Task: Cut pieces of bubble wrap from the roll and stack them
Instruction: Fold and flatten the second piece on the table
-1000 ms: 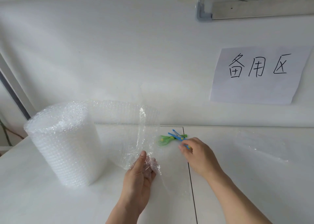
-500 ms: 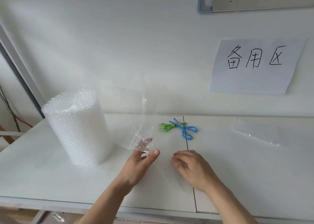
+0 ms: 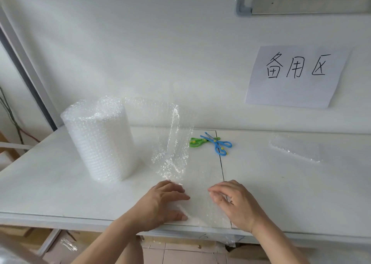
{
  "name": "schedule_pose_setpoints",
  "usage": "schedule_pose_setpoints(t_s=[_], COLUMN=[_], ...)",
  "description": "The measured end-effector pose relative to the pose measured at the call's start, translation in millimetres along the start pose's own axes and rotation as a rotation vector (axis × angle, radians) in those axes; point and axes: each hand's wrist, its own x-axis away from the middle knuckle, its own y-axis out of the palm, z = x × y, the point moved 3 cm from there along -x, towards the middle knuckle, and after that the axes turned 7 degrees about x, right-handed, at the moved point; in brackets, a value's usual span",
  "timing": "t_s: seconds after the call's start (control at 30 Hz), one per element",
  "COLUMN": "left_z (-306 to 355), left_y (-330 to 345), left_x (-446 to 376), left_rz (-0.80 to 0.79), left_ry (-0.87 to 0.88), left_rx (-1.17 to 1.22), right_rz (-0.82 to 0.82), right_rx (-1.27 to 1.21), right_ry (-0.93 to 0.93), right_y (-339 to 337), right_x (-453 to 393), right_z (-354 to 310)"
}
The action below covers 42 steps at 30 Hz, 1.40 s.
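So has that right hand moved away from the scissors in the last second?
Yes. The right hand was at the blue scissors a second ago; it now sits nearer the table's front edge, on the bubble wrap sheet.

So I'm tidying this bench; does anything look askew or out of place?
The loose sheet pulled from the roll overhangs the table front edge, crumpled midway. Two scissors lie crossed behind it.

**Two hands on the bubble wrap**

The roll (image 3: 100, 141) stands upright on the white table (image 3: 50, 183). Its loose sheet (image 3: 174, 153) runs to the front edge. The left hand (image 3: 160, 205) and right hand (image 3: 234, 203) press it flat. Blue scissors (image 3: 218, 145) and green scissors (image 3: 195, 142) lie behind.
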Motion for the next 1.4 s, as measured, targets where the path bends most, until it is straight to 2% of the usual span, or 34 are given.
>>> schedule_pose_setpoints(t_s=[0.2, 0.3, 0.4, 0.5, 0.63, 0.8, 0.93, 1.17, 1.3, 1.4], left_z=[16.2, 20.2, 22.7, 25.7, 28.2, 34.6, 31.4, 39.4, 38.0, 39.0], left_y=[2.1, 0.4, -2.6, -4.1, -3.3, -1.5, -2.1, 2.9, 14.5, 24.3], left_x=[4.4, 7.7, 10.2, 11.2, 10.5, 9.3, 9.5, -4.1, -8.0, -5.8], left_rz=[0.076, 0.092, 0.111, 0.139, 0.161, 0.193, 0.292, 0.389, 0.439, 0.435], left_ry=[-0.054, -0.132, -0.212, -0.248, -0.26, -0.323, -0.425, -0.563, -0.564, -0.527], left_rx=[0.069, 0.224, 0.375, 0.428, 0.462, 0.518, 0.469, 0.237, 0.127, 0.039], right_rz=[-0.074, -0.071, -0.076, -0.109, -0.042, 0.038, 0.081, 0.166, 0.229, 0.215], right_rx=[-0.125, -0.327, -0.427, -0.342, -0.119, -0.072, 0.051, 0.191, 0.232, 0.253], right_ry=[0.075, 0.159, 0.215, 0.249, 0.347, 0.429, 0.447, 0.478, 0.463, 0.475], right_y=[-10.9, -18.2, -23.9, -23.3, -14.0, -9.7, -3.4, 1.6, 4.5, 6.7], right_x=[21.9, 32.2, 37.3, 36.4, 28.9, 20.6, 12.2, 5.8, 5.0, 5.2], right_z=[-0.7, 3.8, 7.3, 5.8, 8.6, 8.0, 7.0, -0.1, -3.2, -2.8])
